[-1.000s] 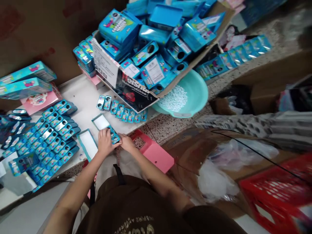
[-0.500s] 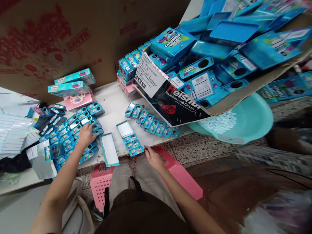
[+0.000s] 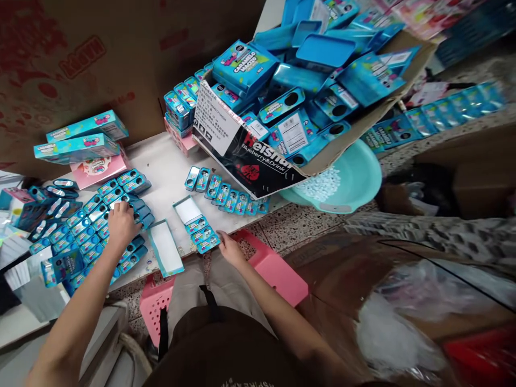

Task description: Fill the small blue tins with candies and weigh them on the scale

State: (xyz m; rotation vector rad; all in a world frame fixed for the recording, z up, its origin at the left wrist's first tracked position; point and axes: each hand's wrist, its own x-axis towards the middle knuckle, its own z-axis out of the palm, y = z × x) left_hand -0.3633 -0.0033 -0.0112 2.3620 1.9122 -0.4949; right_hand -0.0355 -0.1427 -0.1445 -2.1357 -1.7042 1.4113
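Many small blue candy tins with dark round windows stand in close rows on the left of the white table. My left hand reaches over these rows, fingers curled down around the top of one tin. Part of that tin is hidden under the fingers. At the table's front edge lies an open shallow carton, its lower part filled with several tins. My right hand grips the carton's right side by the tins. Between the hands rests an empty blue-edged carton lid with a white inside.
Another line of tins stands before a large cardboard box heaped with blue tins. A turquoise basin of white pellets sits beneath its right side. Closed blue cartons lie on a pink box at the back left.
The view has swung to the right, so the scene sits further left. My left hand stays over the tin rows; my right hand stays at the filled carton.
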